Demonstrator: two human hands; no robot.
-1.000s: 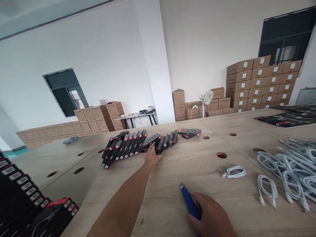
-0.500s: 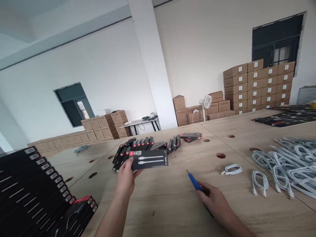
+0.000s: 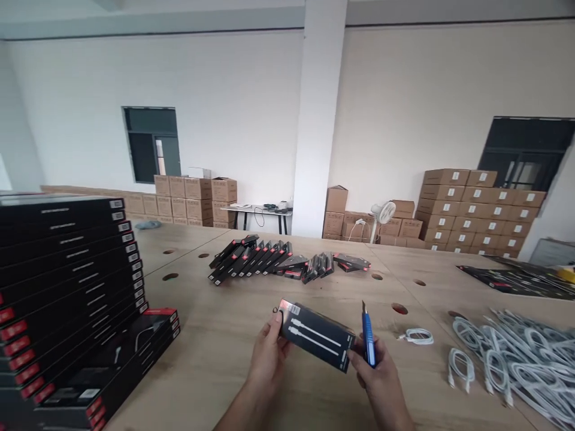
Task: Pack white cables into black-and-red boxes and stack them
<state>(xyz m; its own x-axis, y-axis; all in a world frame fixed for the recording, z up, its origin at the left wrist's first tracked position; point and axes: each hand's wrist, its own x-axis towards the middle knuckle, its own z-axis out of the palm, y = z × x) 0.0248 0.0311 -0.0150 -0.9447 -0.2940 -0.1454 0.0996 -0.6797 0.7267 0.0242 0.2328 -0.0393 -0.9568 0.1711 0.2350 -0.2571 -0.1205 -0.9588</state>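
Note:
A slim black cable box (image 3: 317, 338), printed with two white cables, is held in front of me above the wooden table. My left hand (image 3: 268, 344) is closed on its left end, the thumb lying on the printed face. In my right hand (image 3: 376, 366) is a blue utility knife (image 3: 368, 335), its tip pointing up and away from me. The thumb and fingers of this hand also touch the right end of the box, so both hands steady it. The fingers behind the box are partly hidden.
A tall stack of black boxes (image 3: 67, 257) stands at the left. Several small black boxes (image 3: 256, 257) lie across the table's middle. Coiled white cables (image 3: 530, 365) are heaped at the right, with dark printed sheets (image 3: 516, 278) behind. Round holes (image 3: 399, 309) pierce the tabletop.
The box has come nearer and tilted, right end down. My right hand has moved up to its right end, turning the utility knife upright. The camera view has levelled.

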